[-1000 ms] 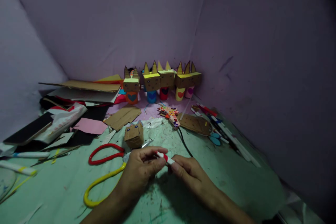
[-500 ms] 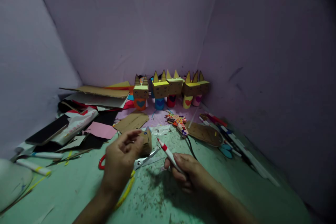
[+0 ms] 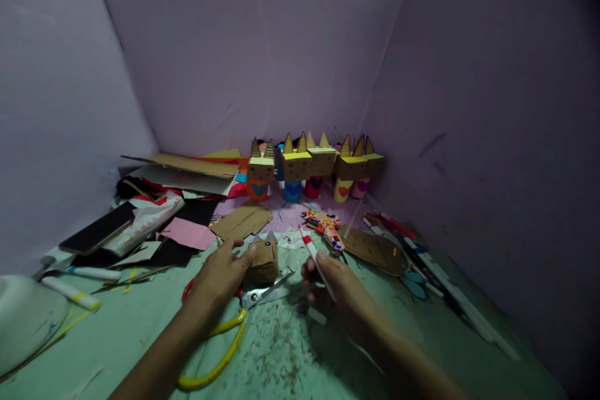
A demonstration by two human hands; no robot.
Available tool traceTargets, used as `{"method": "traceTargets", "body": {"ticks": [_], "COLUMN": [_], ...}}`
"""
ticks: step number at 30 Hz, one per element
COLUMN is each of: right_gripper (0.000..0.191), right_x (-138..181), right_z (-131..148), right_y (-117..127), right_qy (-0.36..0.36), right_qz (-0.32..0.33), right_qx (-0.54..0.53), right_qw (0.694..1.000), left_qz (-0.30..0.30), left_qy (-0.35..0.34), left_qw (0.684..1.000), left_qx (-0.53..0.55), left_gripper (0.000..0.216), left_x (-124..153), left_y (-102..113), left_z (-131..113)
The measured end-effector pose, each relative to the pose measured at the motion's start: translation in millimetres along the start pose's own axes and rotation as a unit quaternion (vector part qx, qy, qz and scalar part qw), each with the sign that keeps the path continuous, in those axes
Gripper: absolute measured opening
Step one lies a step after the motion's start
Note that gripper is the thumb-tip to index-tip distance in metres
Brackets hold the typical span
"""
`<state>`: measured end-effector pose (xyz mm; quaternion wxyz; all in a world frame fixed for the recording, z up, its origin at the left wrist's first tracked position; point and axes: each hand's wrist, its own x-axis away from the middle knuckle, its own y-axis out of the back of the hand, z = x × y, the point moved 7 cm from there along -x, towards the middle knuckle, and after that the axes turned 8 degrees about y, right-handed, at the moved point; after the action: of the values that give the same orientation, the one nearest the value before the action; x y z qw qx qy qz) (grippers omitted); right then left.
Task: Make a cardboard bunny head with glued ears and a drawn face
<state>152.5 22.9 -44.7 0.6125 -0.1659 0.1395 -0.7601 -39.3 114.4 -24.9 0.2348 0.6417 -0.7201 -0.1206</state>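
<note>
I see my left hand gripping 1 boxy cardboard head (matte, creased); right hand pinches a slim white marker.

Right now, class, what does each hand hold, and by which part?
The left hand grips the small cardboard box by its left side. The right hand holds the white marker by its lower barrel, red-banded tip up.

Matt corrugated cardboard box; shiny metal scissors, glossy plastic handles.
</note>
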Motion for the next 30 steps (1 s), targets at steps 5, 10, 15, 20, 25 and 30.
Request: {"method": "traceTargets", "body": {"ticks": [5,10,15,20,25,30], "right_gripper": [0.028,0.038,0.044,0.039,0.042,0.040], "right_x": [-22,-24,-20,-17,-16,-17], "right_z": [-1,-11,-5,-4,-3,-3], "right_y": [-11,-16,-15,-18,-18,-11], "right_qy": [-0.011,-0.086,-0.104,-0.104,-0.107,-0.047], "right_qz": [-0.028,-0.038,-0.023,0.001,-0.003,-0.021], "right_qx": [-0.066,-0.153,-0.209,-0.242,-0.238,-0.179], "right_qw": [0.997,0.984,0.972,0.965,0.965,0.982], "left_qz": [0.079,0.135,0.195,0.198,0.201,0.199], "left_qy": [0.041,0.109,0.130,0.130,0.130,0.121], "left_qw": [0.989,0.971,0.941,0.934,0.939,0.938], "left_qx": [0.122,0.163,0.245,0.269,0.245,0.257], "left_gripper": [0.043,0.051,0.044,0.036,0.039,0.039], "left_x": [3,8,20,29,33,36], "left_y": [-19,-33,-37,-35,-38,-39], "left_z": [5,6,-2,-8,-12,-14]}}
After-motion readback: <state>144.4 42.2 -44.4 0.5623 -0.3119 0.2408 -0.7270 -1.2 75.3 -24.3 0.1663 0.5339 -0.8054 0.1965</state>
